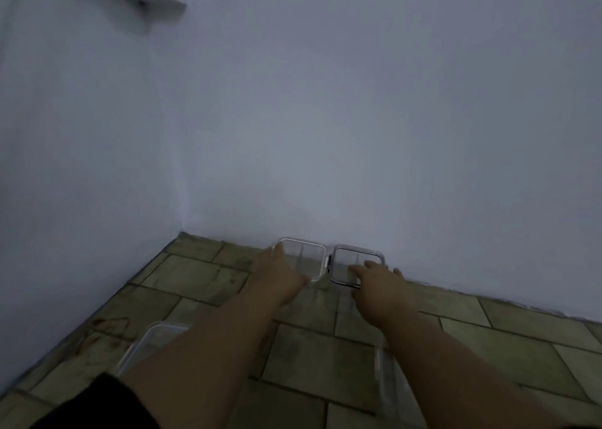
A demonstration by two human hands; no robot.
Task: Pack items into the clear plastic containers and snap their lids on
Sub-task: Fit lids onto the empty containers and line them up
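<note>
Two clear plastic containers stand side by side against the wall on the tiled floor. The left container (308, 256) has no lid and a pale rim. My left hand (277, 275) rests on its near left corner with the fingers spread. The right container (351, 259) has a darker-edged lid on top. My right hand (378, 290) lies over its near right edge, fingers apart. Whether either hand grips its container is unclear. Nothing shows inside either container in the dim light.
A clear lid or container (153, 340) lies on the floor at the lower left, partly under my left forearm. Another clear plastic piece (386, 379) lies beneath my right forearm. The white walls (325, 119) meet in a corner at left.
</note>
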